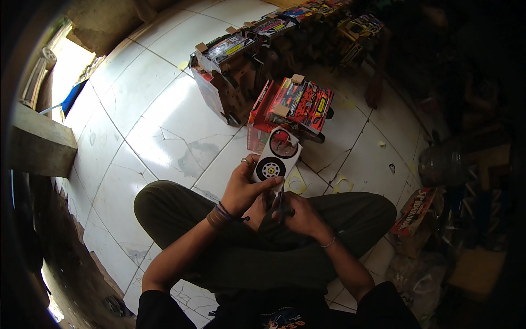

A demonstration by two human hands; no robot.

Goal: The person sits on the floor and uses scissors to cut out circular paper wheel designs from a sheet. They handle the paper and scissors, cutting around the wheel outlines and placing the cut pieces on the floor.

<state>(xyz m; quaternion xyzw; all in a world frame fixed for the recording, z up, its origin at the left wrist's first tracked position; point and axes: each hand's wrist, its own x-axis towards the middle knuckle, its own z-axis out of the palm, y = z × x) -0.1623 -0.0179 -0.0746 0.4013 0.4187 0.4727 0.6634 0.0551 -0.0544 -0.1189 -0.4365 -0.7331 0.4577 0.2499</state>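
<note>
My left hand (241, 189) grips a strip of white card (270, 170) printed with a black wheel with a pale rim and yellow hub. A second round shape, reddish inside, sits higher on the strip; I cannot tell whether it is a hole. My right hand (300, 215) is closed around dark scissors (281, 204), whose blades point up at the strip's lower edge beside my left thumb. Just beyond the strip stands a red toy truck (307, 104) built from printed cardboard, with dark wheels.
More cardboard toy trucks (233, 52) stand in a row at the back. Paper scraps (343, 184) lie on the cracked white tiles (164, 126). At right are a clear plastic container (438, 164), a red box (416, 214) and another person's limb (375, 90) in shadow.
</note>
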